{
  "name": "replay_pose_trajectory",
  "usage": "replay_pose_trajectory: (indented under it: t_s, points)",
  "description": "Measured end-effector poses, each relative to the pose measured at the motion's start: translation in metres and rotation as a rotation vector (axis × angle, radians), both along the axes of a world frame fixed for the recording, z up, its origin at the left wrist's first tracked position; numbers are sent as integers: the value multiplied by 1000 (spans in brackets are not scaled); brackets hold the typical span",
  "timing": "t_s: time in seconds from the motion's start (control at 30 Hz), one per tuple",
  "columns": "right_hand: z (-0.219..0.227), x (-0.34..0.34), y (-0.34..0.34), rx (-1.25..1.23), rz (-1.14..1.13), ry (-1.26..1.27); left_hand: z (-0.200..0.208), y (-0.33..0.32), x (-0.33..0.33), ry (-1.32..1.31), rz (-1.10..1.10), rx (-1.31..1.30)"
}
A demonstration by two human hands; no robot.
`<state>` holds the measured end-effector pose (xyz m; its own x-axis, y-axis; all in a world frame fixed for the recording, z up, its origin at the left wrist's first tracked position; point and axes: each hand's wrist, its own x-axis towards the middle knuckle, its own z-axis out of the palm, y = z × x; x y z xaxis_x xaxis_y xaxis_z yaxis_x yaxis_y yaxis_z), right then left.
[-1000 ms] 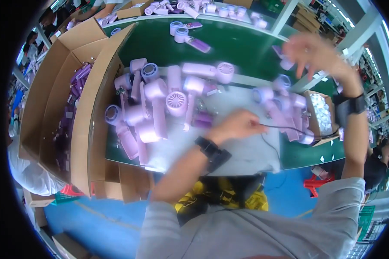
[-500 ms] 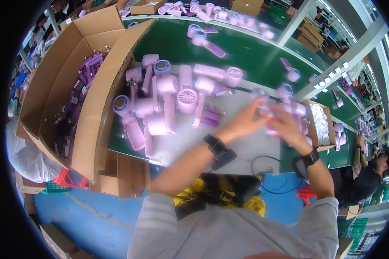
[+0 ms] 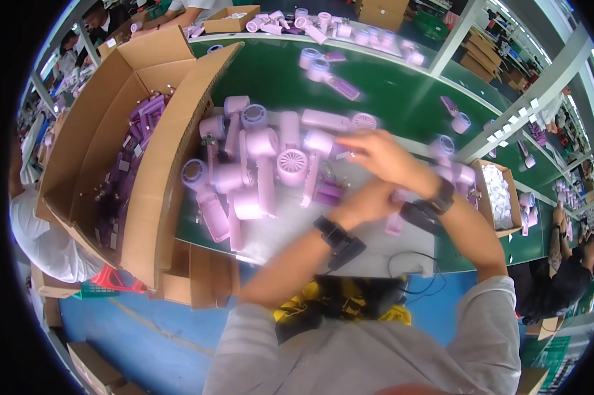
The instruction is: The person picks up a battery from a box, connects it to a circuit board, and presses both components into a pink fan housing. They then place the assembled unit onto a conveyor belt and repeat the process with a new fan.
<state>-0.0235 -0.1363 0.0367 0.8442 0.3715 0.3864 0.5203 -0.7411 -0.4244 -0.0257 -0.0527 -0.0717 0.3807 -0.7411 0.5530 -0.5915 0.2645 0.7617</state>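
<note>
My right hand (image 3: pixel 382 157) reaches left across the left one, fingers stretched toward a pink handheld fan (image 3: pixel 319 143) at the right side of the pile; it is slightly blurred. Below it, my left hand (image 3: pixel 371 201) is closed round another pink handheld fan (image 3: pixel 394 222). Only part of that fan shows, and the left fingertips are hidden behind my right wrist. More pink fans lie heaped to the left, one with its round grille (image 3: pixel 292 166) facing up. A darker purple part (image 3: pixel 328 193) lies between the heap and my left hand.
A big cardboard box (image 3: pixel 155 191) of purple parts stands at the left. On the right is a small box (image 3: pixel 500 197) of white pieces, beside a grey post (image 3: pixel 527 118). A black cable (image 3: pixel 412 255) lies at the table's front edge. A co-worker (image 3: pixel 567 263) sits at the right.
My right hand has left the fan both hands were at and swung left to the pile. My left hand has drawn nearer and lower with that fan. The view has shifted slightly.
</note>
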Motion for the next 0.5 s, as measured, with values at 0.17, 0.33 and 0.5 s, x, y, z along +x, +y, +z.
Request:
replay_pose_trajectory:
  t_s: [0.17,0.33,0.5]
  points:
    - [7,-19,-11,44,-117,66,9,4,-4,36,-83,82]
    - [84,-111,-15,414,-302,-72,27,17,0,38,-64,252]
    - [142,-202,-34,698,-358,-90,22,11,10,59,-133,158]
